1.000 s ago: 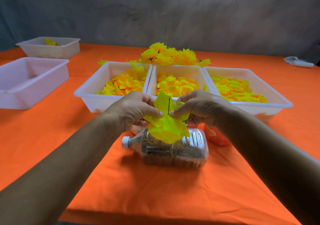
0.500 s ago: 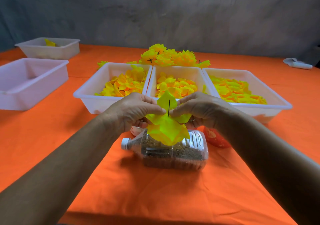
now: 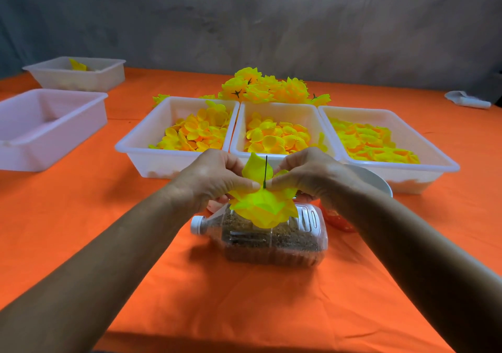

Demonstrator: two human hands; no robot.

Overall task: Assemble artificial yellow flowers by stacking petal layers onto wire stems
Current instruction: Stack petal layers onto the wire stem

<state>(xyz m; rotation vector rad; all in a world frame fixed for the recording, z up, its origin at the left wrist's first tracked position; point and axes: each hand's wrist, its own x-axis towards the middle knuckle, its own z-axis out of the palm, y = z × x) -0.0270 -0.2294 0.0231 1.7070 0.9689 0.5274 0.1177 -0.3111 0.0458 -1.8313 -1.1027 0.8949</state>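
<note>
- The left hand (image 3: 214,181) and the right hand (image 3: 309,176) are meeting above the sand-filled plastic bottle (image 3: 271,233), which is lying on its side near the middle of the orange-covered table (image 3: 244,298).
- Both hands are pinching the yellow petal layer (image 3: 260,206) with fingers and thumbs curled, one on either side of the wire stem (image 3: 265,170).
- Against the view a second ago, the petal layer is sitting lower on the stem: more bare wire is now showing above the fingertips, and the hands are closing in tighter.
- Judgement: the layer is being seated down onto the stack; this layer appears nearly home, with further layers likely to follow.
- Where the foot of the stem stands is hidden under the petals.
- Three white trays of loose petals, left (image 3: 173,160), middle (image 3: 282,108) and right (image 3: 407,173), are standing side by side behind the hands; finished flowers (image 3: 271,86) are lying heaped beyond them towards the far edge.
</note>
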